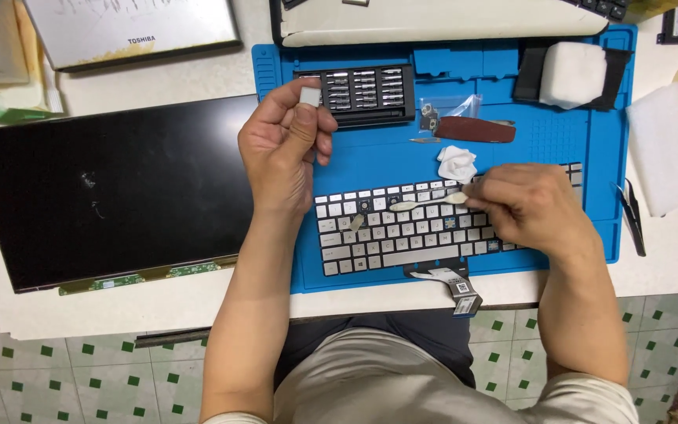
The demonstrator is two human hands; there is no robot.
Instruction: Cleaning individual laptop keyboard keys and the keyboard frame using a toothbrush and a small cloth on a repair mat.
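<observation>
From the head camera, our left hand [284, 149] pinches a small white keycap [310, 96] above the blue mat's [370, 161] middle. Our right hand [529, 206] closes on a pale spudger [427, 204], its tip over the loose keyboard [390, 239] near the mat's front edge.

**Materials and Surface Finish**

The blue work mat [370, 161] appears matt and rubbery, with moulded ridges. The keyboard [402, 232] carries matt silver-grey plastic keys. The keycap [310, 96] held in the left hand [284, 145] is smooth pale plastic. The display panel [111, 188] is glossy black, scuffed near its middle. The screwdriver bits [359, 88] are bright metal. The worktop [190, 302] is smooth and off-white.
</observation>
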